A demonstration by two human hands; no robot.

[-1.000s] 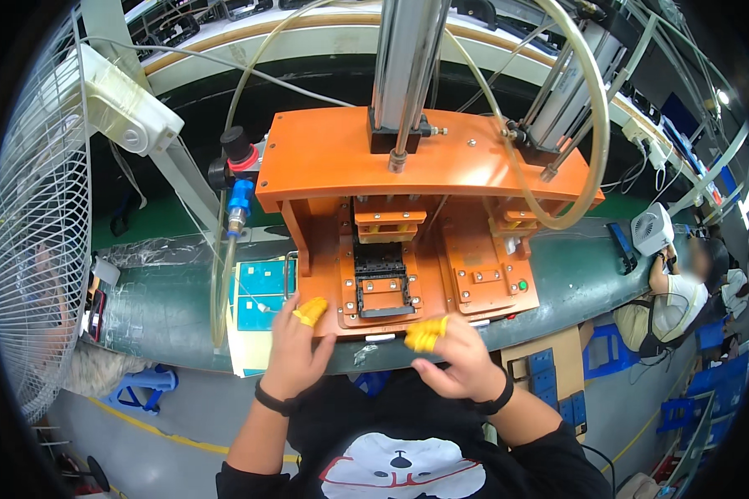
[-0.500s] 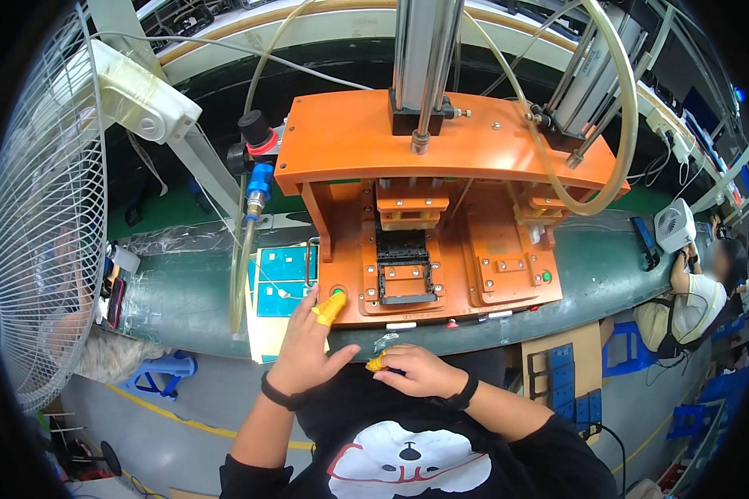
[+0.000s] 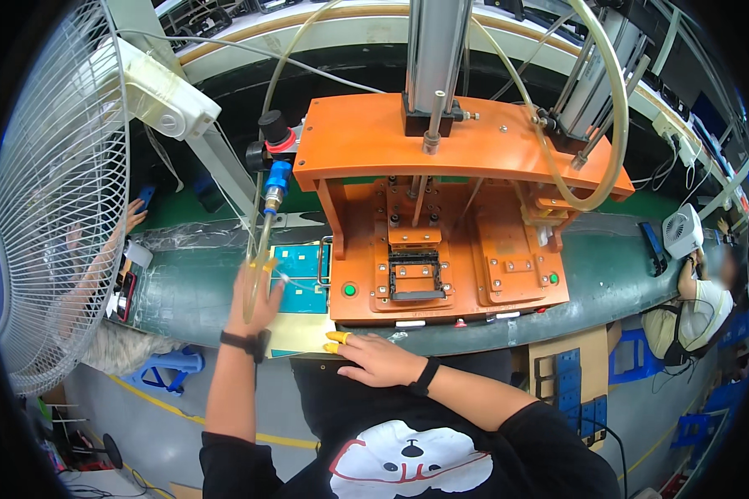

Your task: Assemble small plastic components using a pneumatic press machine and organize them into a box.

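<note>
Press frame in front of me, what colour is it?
Orange; the press frame shows in the head view.

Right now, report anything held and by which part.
The right hand holds nothing visible; whether the left hand grips anything cannot be told.

Bright light is reaching the orange, table-shaped press point(image 3: 474, 145); the glossy green worktable point(image 3: 603, 266) is showing soft glare and bending toward blackened edges.

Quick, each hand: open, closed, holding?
Left hand, yellow-tipped, partly behind the clear curved plastic hose: cannot tell.
Right hand, yellow-tipped, by the flat pale-yellow sheet: open, nothing visibly held.
</note>
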